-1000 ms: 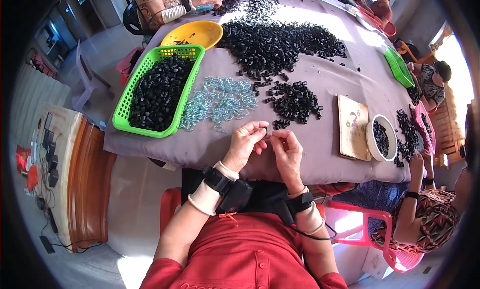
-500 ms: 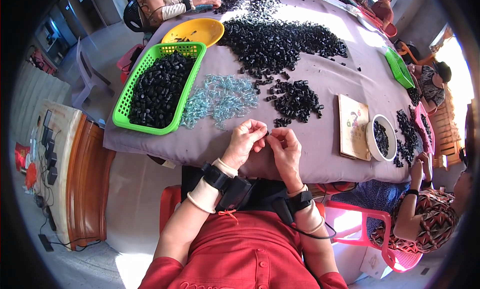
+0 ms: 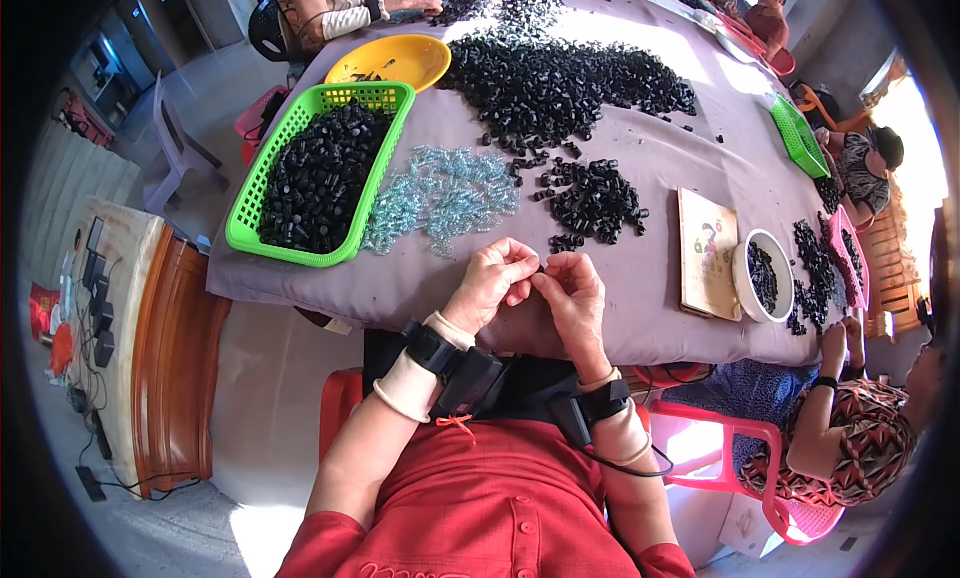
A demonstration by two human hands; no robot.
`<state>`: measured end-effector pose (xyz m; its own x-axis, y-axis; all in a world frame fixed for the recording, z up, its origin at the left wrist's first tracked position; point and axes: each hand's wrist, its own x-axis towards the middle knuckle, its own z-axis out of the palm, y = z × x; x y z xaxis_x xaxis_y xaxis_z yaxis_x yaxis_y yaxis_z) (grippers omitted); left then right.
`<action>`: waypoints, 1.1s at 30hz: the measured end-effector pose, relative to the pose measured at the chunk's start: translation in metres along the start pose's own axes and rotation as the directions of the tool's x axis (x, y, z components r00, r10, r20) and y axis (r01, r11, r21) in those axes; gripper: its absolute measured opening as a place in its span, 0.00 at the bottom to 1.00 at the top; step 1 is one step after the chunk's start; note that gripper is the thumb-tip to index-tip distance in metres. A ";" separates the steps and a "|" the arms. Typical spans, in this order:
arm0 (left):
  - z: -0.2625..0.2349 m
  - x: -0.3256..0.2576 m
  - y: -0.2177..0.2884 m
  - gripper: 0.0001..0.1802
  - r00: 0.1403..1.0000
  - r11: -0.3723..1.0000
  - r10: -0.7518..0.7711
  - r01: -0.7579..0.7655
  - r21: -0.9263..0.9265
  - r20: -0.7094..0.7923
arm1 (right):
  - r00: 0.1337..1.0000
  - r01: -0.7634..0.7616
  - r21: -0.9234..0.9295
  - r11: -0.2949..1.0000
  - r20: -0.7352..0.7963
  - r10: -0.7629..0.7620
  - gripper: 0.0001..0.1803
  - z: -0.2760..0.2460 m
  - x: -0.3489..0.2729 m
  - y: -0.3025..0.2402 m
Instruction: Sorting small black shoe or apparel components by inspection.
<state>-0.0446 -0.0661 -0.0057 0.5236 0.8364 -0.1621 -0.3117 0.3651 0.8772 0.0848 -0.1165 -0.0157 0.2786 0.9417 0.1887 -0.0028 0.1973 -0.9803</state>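
Note:
Close to the table's front edge, my left hand [image 3: 494,282] and my right hand [image 3: 572,296] meet fingertip to fingertip. A small black cylindrical piece [image 3: 541,269] shows between them, pinched by the left thumb and finger. The right thumb and forefinger are pressed together against it; whatever else they hold is too small to make out. Beyond the hands lies a small pile of black pieces [image 3: 595,200]. To its left is a heap of clear bluish coil-like pieces [image 3: 440,200]. A green basket [image 3: 362,223] full of black pieces stands left of that heap.
A large black heap [image 3: 540,83] covers the table's middle, with a yellow bowl [image 3: 425,63] at its left. On the right are a booklet [image 3: 705,253] and a white bowl [image 3: 742,283] of black pieces. Co-workers sit around the table, one at a pink chair [image 3: 770,448].
The fingertips have shifted slightly against each other around the small black piece, and the right hand has edged closer to the left. The piles and containers stay the same.

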 end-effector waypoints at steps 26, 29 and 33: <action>-0.005 0.001 -0.006 0.07 0.999 0.976 -0.022 0.011 -0.219 -0.045 | 0.974 0.180 -0.873 0.454 0.095 -0.205 0.06 -0.005 0.025 -0.012; -0.007 0.000 -0.006 0.10 1.000 0.985 0.018 -0.021 -0.174 -0.018 | 0.984 0.173 -0.880 0.443 0.135 -0.116 0.07 -0.007 0.026 -0.013; -0.008 0.001 -0.009 0.11 1.000 0.984 0.011 -0.013 -0.175 -0.009 | 0.972 0.223 -0.889 0.399 0.173 -0.159 0.08 -0.010 0.023 -0.008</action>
<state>-0.0478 -0.0657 -0.0172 0.5126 0.8443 -0.1562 -0.4523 0.4202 0.7867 0.1004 -0.0994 -0.0038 0.1051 0.9313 0.3489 0.9152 0.0466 -0.4002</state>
